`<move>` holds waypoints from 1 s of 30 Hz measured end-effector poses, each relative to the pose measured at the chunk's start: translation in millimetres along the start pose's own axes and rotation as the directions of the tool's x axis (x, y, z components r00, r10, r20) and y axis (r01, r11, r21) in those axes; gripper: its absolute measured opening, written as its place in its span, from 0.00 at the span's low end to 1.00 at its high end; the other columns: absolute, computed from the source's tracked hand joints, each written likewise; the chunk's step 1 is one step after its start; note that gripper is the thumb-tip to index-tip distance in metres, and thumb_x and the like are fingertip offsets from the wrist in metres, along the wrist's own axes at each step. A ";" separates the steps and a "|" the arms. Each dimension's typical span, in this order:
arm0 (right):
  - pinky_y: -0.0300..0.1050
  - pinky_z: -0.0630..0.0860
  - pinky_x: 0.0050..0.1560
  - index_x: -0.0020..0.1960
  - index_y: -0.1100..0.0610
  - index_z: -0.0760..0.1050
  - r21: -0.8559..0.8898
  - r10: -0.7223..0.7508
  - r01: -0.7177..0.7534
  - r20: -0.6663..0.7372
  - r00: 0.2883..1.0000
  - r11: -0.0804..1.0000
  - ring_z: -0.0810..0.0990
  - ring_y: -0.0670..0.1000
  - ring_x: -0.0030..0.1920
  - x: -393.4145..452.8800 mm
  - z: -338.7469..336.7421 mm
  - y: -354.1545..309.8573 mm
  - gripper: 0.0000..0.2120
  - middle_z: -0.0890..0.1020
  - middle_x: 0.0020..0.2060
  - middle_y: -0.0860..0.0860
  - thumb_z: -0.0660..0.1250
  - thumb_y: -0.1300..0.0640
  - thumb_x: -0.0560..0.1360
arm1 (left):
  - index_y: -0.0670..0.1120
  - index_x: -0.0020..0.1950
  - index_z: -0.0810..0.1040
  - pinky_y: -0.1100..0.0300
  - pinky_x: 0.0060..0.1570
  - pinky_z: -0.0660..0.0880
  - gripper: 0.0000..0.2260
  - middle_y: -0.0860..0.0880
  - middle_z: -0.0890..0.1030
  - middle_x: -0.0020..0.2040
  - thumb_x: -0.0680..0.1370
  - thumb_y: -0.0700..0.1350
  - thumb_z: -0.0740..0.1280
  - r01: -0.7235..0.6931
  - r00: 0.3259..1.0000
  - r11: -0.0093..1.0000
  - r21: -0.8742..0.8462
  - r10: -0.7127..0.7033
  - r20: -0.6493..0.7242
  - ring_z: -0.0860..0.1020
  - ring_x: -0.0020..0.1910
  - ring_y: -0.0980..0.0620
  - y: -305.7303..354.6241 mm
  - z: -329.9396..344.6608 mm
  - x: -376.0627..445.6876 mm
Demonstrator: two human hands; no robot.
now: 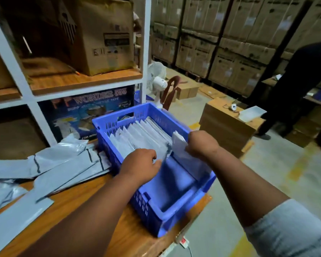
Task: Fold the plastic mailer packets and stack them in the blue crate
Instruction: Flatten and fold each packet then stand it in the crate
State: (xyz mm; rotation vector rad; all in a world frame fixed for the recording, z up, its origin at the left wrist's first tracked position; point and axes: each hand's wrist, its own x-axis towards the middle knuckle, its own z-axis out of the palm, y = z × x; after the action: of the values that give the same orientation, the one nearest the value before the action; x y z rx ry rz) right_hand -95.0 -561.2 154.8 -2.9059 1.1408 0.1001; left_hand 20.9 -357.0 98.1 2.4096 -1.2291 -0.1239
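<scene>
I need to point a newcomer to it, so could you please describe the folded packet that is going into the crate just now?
Find the blue crate on the wooden table's right end. A row of folded white packets stands in its far half. The one you want is at the crate's right wall, pinched by the right hand; unlike the packed row, it sticks up above the rim, alone.

Both arms reach forward, bare to the elbow. The left hand (140, 164) is palm down with its fingers bent and pressing downward. The right hand (199, 143) is a bit higher and farther out, its fingers curled tight in a pinch.
</scene>
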 end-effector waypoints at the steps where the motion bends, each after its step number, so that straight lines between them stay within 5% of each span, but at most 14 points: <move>1: 0.46 0.73 0.43 0.55 0.54 0.81 -0.031 -0.010 0.011 0.028 1.000 0.999 0.83 0.59 0.49 8.3 9.1 0.0 0.10 0.84 0.51 0.55 0.69 0.50 0.78 | 0.52 0.52 0.82 0.51 0.47 0.79 0.13 0.51 0.85 0.49 0.80 0.60 0.65 0.004 1.000 1.000 0.018 -0.004 -0.008 0.82 0.52 0.44 -1.8 4.8 0.8; 8: 0.56 0.82 0.61 0.64 0.55 0.80 -0.216 -0.112 0.151 0.183 0.977 0.965 0.84 0.60 0.61 33.0 38.6 -6.2 0.15 0.84 0.61 0.54 0.68 0.53 0.79 | 0.53 0.49 0.81 0.54 0.39 0.70 0.13 0.52 0.83 0.45 0.82 0.60 0.64 -0.002 0.999 0.998 0.059 0.004 -0.041 0.80 0.47 0.47 -6.7 15.9 2.7; 12: 0.53 0.80 0.57 0.64 0.57 0.78 -0.312 -0.215 0.253 0.151 0.965 0.916 0.84 0.58 0.61 23.1 60.1 -1.9 0.12 0.84 0.61 0.55 0.66 0.59 0.82 | 0.53 0.46 0.80 0.54 0.39 0.72 0.13 0.53 0.82 0.43 0.81 0.60 0.63 0.016 0.999 0.999 0.047 -0.014 -0.043 0.79 0.45 0.47 -8.0 16.1 1.8; 21: 0.55 0.79 0.59 0.69 0.56 0.80 -0.509 -0.188 0.297 0.255 0.948 0.808 0.81 0.59 0.66 23.8 66.3 -2.6 0.16 0.82 0.66 0.54 0.64 0.60 0.83 | 0.51 0.38 0.71 0.53 0.35 0.67 0.16 0.52 0.75 0.37 0.82 0.58 0.62 0.001 0.999 0.999 0.046 0.001 -0.043 0.75 0.39 0.47 -8.9 16.5 -0.9; 26: 0.52 0.78 0.47 0.61 0.56 0.82 -0.429 -0.184 0.269 0.228 0.956 0.863 0.85 0.60 0.58 24.1 47.5 -8.8 0.13 0.83 0.59 0.55 0.66 0.63 0.78 | 0.51 0.38 0.70 0.51 0.38 0.75 0.16 0.52 0.77 0.38 0.82 0.58 0.61 -0.041 0.998 0.999 -0.019 0.040 -0.047 0.76 0.40 0.46 -12.2 15.4 -2.6; 30: 0.48 0.79 0.44 0.51 0.51 0.81 -0.168 -0.327 0.336 0.083 0.942 0.927 0.83 0.57 0.50 16.2 15.2 -41.7 0.04 0.83 0.47 0.49 0.68 0.53 0.79 | 0.50 0.43 0.77 0.51 0.42 0.76 0.15 0.51 0.81 0.41 0.78 0.59 0.60 -0.102 0.995 0.994 -0.038 0.102 -0.023 0.79 0.45 0.45 -19.2 1.3 -4.7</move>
State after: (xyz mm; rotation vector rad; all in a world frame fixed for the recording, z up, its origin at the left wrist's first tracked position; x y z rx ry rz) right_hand -55.6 -541.0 138.2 -3.1833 0.6473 0.2859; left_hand 32.2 -343.8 88.4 2.3036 -1.3251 -0.0913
